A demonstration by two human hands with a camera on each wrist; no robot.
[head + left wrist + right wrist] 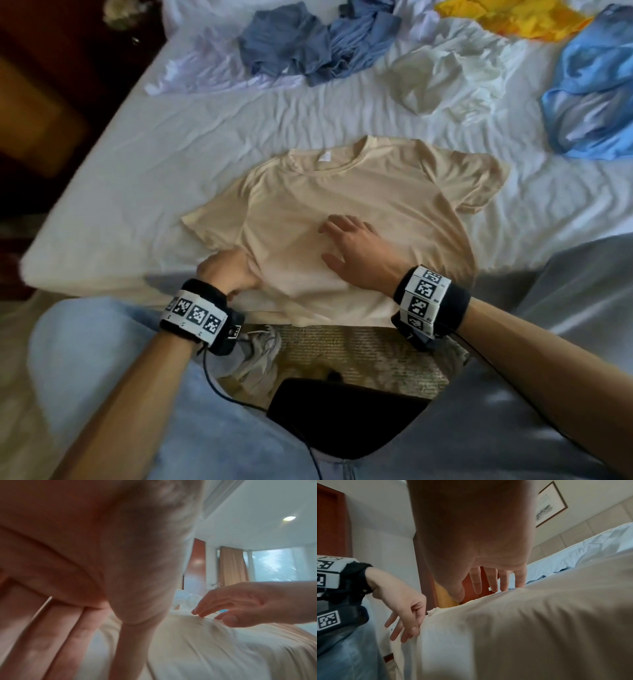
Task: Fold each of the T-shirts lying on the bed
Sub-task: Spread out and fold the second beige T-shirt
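A beige T-shirt (342, 192) lies spread flat on the white bed (154, 164), front up, with its neck pointing away from me and its hem at the near edge. My left hand (229, 274) is at the shirt's left side edge near the hem. In the right wrist view the left hand (406, 608) pinches that edge between thumb and forefinger while its other fingers hang straight. My right hand (356, 246) lies on the middle of the shirt with fingers spread. Its fingertips (197, 612) touch the fabric (205, 649).
Crumpled garments lie across the far half of the bed: blue-grey ones (308, 48), a pale lilac one (205, 68), a white one (445, 82), a yellow one (513, 17) and a light blue one (596, 96). The bed's left edge (85, 212) drops to a dark floor. A dark bag (342, 411) sits between my knees.
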